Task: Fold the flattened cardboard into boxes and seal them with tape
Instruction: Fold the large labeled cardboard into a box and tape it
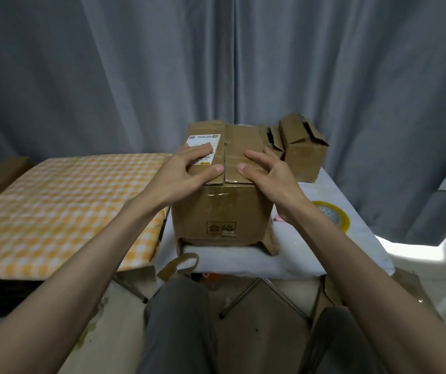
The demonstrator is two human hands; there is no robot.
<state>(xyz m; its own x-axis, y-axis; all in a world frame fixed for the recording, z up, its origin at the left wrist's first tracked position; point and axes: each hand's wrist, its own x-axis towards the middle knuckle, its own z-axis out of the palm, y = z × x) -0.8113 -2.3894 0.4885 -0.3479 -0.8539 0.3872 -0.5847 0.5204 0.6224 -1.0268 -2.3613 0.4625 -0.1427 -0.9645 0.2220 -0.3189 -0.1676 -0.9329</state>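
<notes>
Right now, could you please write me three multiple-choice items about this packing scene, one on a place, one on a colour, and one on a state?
1. Where does the yellow-rimmed roll of clear tape lie?
A. on the checked cloth
B. on the white table, right of the large brown cardboard box
C. on top of the box

2. What colour is the checked cloth to the left?
A. orange and white
B. blue and white
C. solid green

3. How do the large box's top flaps stand?
A. upright
B. torn off
C. folded shut under both hands

Answers: 1 B, the roll shows beyond the right forearm; 2 A, its squares are orange and white; 3 C, the left hand and right hand press the flaps flat.
</notes>
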